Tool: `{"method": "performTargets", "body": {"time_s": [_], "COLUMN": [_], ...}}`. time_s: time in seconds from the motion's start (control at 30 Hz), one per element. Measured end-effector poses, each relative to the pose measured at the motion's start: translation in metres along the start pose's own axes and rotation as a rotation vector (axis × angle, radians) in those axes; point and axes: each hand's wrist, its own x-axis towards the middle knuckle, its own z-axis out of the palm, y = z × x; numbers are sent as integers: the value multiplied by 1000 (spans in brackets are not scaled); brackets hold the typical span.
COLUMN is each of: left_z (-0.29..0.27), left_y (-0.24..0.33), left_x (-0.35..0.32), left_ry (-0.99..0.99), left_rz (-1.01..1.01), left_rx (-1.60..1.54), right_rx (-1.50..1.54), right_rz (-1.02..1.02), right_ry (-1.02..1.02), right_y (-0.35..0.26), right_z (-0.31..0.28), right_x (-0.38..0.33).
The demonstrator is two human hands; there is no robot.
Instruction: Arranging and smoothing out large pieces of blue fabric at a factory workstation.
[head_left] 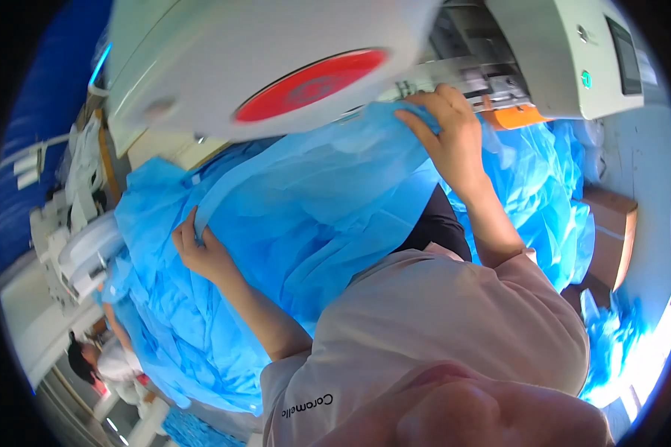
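A wide sheet of thin blue fabric (313, 179) stretches between my two hands, below a white sewing machine (194, 74) with a red oval on its body. My left hand (201, 249) pinches the sheet's edge at the left, fingers closed on it. Up at the right, close to the machine's metal working parts (496, 82), my right hand (451, 138) grips the far corner of the same edge between thumb and fingers. The sheet's lower part drapes over my lap in loose folds. My right fingertips are partly blurred.
More blue fabric (529, 194) is heaped at the right, below an orange part (514, 117) of the machine. A cardboard box (608, 235) stands beyond it. On the left are another white machine (71, 246) and a co-worker (115, 361) reaching toward blue fabric.
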Motion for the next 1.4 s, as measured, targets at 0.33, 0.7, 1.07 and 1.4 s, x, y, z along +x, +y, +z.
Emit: {"method": "performTargets", "body": {"time_s": [0.33,0.7,1.07,1.4], "left_z": [38,63,13,18], "left_y": [72,84,43,-32], "left_x": [7,20,-8,-52], "left_ry": [-534,-90,-621,-390], "left_rz": [-40,264,-80,-287], "left_rx": [-652,-118,-39,-388], "right_rx": [-207,-655,-22,81], "right_rz": [409,-31,-238,96], "right_ry": [402,358,156,-121], "right_y": [66,86,11,11], "right_z": [-62,-43,-1,24], "right_x": [-17,22,40,18]}}
